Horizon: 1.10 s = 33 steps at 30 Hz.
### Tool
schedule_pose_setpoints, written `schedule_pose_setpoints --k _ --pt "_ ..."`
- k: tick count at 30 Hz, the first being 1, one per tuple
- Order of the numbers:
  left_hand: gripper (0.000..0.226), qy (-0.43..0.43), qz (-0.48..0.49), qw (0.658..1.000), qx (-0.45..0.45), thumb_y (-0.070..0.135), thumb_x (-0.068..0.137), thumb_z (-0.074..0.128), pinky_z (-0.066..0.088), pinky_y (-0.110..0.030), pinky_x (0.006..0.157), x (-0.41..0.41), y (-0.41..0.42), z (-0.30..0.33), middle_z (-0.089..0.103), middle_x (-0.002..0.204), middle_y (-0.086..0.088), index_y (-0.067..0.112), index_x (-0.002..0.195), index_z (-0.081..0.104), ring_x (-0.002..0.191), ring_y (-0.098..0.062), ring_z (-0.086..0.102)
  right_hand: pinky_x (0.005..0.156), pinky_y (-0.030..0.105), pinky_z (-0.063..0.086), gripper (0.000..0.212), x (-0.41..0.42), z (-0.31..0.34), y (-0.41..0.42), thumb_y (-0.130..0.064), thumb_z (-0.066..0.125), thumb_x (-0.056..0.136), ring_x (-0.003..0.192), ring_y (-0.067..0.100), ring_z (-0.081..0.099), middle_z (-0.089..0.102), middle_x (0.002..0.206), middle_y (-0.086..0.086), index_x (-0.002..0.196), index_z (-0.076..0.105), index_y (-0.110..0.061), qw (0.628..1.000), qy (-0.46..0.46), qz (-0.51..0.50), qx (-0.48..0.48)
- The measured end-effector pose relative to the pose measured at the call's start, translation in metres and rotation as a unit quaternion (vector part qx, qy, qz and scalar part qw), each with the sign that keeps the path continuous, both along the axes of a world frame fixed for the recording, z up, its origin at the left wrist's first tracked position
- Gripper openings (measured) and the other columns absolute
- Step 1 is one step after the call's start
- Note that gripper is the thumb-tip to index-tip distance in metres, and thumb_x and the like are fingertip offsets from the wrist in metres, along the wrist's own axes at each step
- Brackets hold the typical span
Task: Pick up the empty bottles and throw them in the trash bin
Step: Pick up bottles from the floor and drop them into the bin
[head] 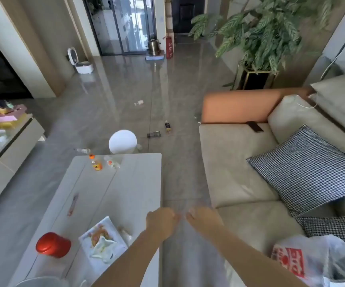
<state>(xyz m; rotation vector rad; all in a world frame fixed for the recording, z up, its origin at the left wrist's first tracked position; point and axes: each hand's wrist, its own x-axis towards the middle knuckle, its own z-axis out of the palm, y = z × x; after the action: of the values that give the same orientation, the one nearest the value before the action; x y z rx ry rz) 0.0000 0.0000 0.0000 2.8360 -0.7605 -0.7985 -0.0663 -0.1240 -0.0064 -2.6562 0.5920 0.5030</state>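
My left hand (160, 221) and my right hand (202, 217) are held out together above the gap between table and sofa. Both are curled into fists with knuckles almost touching and nothing visible in them. At the far end of the white coffee table (138, 183) an orange-capped bottle (96, 164) stands beside a clear bottle (111, 162) lying down. A clear bottle (83, 150) lies on the floor past the table. Further out, a dark bottle (168, 127) stands on the floor by a dark container (154, 134) on its side. A white open-lidded bin (82, 66) stands at the far left wall.
A grey sofa (235, 162) with checked cushions (310, 166) and a plastic bag (312, 264) fills the right. On the table are a red tin (53, 244) and a plate with tissue (102, 241). A white round stool (122, 141) stands beyond it, and a potted plant (258, 75) far right.
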Motion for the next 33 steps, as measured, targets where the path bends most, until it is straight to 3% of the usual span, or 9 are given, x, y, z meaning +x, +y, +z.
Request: schedule_pose_setpoints --k 5,10,13,21,26,33 --pt "0.043 0.030 0.014 0.999 0.013 0.034 0.094 0.032 0.045 -0.033 0.094 0.011 -0.010 -0.019 0.070 0.110 -0.005 0.013 0.104 0.068 0.102 -0.025 0.065 0.089 0.035 0.047 0.037 0.010 -0.012 -0.012 -0.033 0.034 0.094 0.109 0.031 0.061 0.064 0.117 0.015 0.106 0.061 -0.010 0.999 0.027 -0.016 0.028" --pt "0.042 0.046 0.031 0.998 0.025 0.033 0.091 0.034 0.045 -0.031 0.091 0.031 -0.030 -0.039 0.070 0.101 -0.003 0.013 0.101 0.070 0.099 -0.024 0.066 0.085 0.036 0.047 0.033 0.033 -0.032 -0.041 -0.033 0.034 0.095 0.104 0.031 0.062 0.064 0.111 0.015 0.101 0.058 -0.011 0.998 0.043 -0.002 0.048" --pt "0.041 0.049 0.036 0.997 0.044 0.032 0.090 0.034 0.042 -0.032 0.094 0.044 -0.047 -0.046 0.070 0.108 -0.004 0.014 0.103 0.069 0.102 -0.024 0.064 0.084 0.037 0.047 0.032 0.047 -0.043 -0.063 -0.035 0.034 0.095 0.102 0.031 0.062 0.064 0.109 0.014 0.096 0.058 -0.012 0.996 0.059 0.017 0.057" --pt "0.039 0.056 0.066 0.995 0.054 0.035 0.093 0.036 0.034 -0.030 0.102 0.076 -0.095 -0.056 0.067 0.121 0.002 0.026 0.117 0.066 0.114 -0.018 0.060 0.096 0.039 0.046 0.039 0.081 -0.064 -0.119 -0.039 0.036 0.095 0.114 0.030 0.058 0.062 0.123 0.012 0.117 0.056 -0.014 0.990 0.093 0.067 0.077" --pt "0.035 0.085 0.060 0.994 0.036 0.038 0.095 0.040 0.039 -0.032 0.105 0.083 -0.110 -0.051 0.064 0.124 0.008 0.025 0.117 0.064 0.116 -0.015 0.059 0.095 0.037 0.046 0.040 0.093 -0.070 -0.138 -0.038 0.035 0.096 0.115 0.027 0.058 0.061 0.126 0.009 0.123 0.055 -0.015 0.985 0.107 0.090 0.098" --pt "0.038 0.113 0.095 0.989 0.021 0.048 0.091 0.042 0.050 -0.033 0.090 0.106 -0.128 -0.059 0.072 0.102 0.002 0.023 0.103 0.069 0.098 -0.018 0.067 0.085 0.036 0.048 0.035 0.114 -0.077 -0.150 -0.039 0.037 0.095 0.102 0.025 0.062 0.066 0.112 0.007 0.111 0.057 -0.016 0.986 0.099 0.073 0.114"
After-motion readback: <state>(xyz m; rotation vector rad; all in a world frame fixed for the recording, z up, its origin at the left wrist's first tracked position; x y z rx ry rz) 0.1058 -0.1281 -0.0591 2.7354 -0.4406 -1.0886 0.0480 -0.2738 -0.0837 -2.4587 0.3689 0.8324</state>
